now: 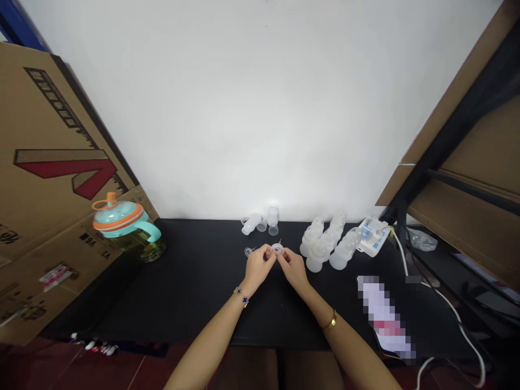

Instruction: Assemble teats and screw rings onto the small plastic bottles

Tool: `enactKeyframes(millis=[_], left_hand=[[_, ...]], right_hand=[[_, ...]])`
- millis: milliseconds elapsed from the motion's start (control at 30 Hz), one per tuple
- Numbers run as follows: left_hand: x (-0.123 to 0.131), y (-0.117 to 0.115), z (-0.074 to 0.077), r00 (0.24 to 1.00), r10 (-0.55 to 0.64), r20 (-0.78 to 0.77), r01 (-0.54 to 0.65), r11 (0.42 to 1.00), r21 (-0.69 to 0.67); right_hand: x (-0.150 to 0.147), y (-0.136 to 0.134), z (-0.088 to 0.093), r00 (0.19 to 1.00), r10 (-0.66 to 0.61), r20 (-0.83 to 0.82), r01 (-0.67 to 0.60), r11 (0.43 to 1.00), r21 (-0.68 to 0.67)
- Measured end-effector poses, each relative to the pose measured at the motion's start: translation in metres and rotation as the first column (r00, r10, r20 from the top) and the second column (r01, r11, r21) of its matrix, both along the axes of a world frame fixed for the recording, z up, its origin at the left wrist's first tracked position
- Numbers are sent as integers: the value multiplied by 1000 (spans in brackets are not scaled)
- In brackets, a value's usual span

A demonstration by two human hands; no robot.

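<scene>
The left hand [259, 266] and right hand [293, 268] pinch a small translucent ring [277, 248], maybe a bottle collar. Frosted plastic bottles [320, 244] sit nearby.

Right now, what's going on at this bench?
A person's left hand and right hand pinch a small clear plastic fitting above a black table. Another clear piece sits just beyond the left hand. Frosted plastic bottles are grouped to the right; a teal-and-orange lidded jug stands far left.
</scene>
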State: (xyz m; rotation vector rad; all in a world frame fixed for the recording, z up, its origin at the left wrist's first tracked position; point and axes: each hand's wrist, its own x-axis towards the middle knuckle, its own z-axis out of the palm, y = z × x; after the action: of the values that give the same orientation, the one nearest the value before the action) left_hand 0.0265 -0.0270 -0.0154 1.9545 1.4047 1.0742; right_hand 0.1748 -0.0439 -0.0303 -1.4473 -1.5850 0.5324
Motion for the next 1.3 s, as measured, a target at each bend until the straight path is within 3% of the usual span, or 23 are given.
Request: enactKeyframes(millis=[400, 700, 1300], left_hand=[[-2, 1, 1, 996, 79, 42, -80, 997, 10], [-1, 6, -7, 992, -46, 120, 51, 998, -34], [-2, 5, -6, 994, -26, 107, 27, 1000, -4]], right_hand=[[-1, -2, 1, 997, 41, -70, -43, 999, -15], [-1, 0, -3, 983, 73, -169, -80, 996, -38], [-1, -3, -2, 985, 113, -130, -117, 993, -26]])
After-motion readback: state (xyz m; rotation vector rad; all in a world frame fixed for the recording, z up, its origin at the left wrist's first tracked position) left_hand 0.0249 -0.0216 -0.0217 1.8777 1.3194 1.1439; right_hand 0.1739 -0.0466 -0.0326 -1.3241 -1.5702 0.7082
